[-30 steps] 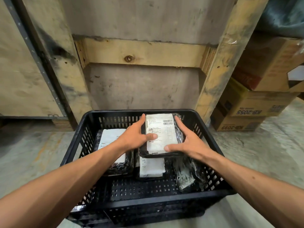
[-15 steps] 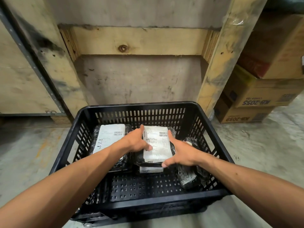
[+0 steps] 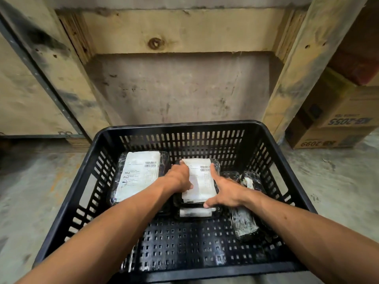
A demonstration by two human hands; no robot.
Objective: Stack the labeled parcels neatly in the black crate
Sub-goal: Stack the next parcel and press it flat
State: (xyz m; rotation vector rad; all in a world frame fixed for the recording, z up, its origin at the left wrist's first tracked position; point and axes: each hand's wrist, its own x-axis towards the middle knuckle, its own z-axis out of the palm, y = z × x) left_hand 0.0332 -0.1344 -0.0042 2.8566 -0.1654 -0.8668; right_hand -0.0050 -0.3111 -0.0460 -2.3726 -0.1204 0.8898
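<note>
A black slotted crate [image 3: 184, 125] stands on the floor before me. In its middle lies a black-wrapped parcel with a white label [image 3: 202, 182], resting on another labeled parcel [image 3: 195, 212] whose front edge shows beneath. My left hand [image 3: 179, 178] holds the top parcel's left side, thumb on the label. Along its right side and front corner, my right hand [image 3: 226, 193] grips it. A larger labeled parcel [image 3: 137, 177] lies flat at the crate's left. A narrow wrapped parcel [image 3: 245, 220] leans against the right wall.
A wooden pallet frame [image 3: 180, 30] stands upright right behind the crate. Cardboard boxes [image 3: 336, 124] are stacked at the right. The concrete floor [image 3: 30, 191] surrounds the crate. The near half of the crate's perforated bottom [image 3: 184, 242] is bare.
Both hands have lowered the top parcel from above the rim down onto the parcel in the crate's middle. My head has moved closer and lower.
</note>
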